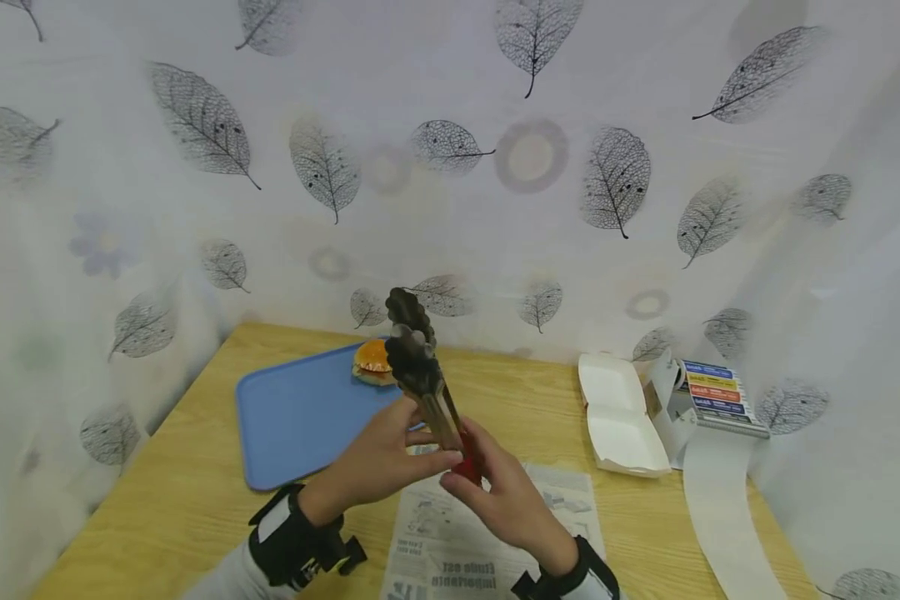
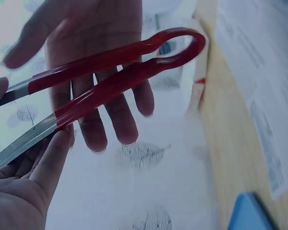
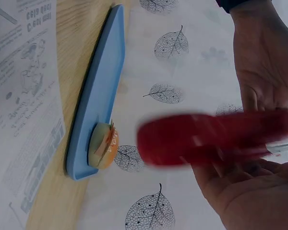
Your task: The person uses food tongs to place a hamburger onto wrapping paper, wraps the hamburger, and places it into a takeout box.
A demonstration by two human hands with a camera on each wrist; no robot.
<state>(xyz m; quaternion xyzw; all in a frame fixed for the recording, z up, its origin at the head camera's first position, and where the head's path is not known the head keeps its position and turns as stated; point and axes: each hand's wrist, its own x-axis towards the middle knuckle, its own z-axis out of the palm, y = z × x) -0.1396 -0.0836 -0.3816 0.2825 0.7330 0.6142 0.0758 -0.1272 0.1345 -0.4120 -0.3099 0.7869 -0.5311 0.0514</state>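
Observation:
Tongs [image 1: 414, 367] with dark scalloped tips, metal arms and red handles stand tilted in front of me, tips up. My left hand [image 1: 378, 462] grips their metal arms between thumb and fingers. Beside the red handle [image 1: 468, 468] is my right hand [image 1: 506, 500]. The left wrist view shows the right hand [image 2: 98, 38] behind the handles, its fingers extended and its thumb apart from them. In the right wrist view the red handle [image 3: 206, 139] is blurred and crosses in front of both hands. A printed paper sheet [image 1: 450, 542] lies on the table below.
A blue tray [image 1: 300, 417] lies at the left, with a burger [image 1: 373, 362] at its far right end. An open white takeaway box [image 1: 622, 417] and a dispenser of labelled boxes [image 1: 716, 392] stand at the right. A paper strip [image 1: 720, 500] hangs from the dispenser. A leaf-patterned curtain [image 1: 450, 225] rises behind the table.

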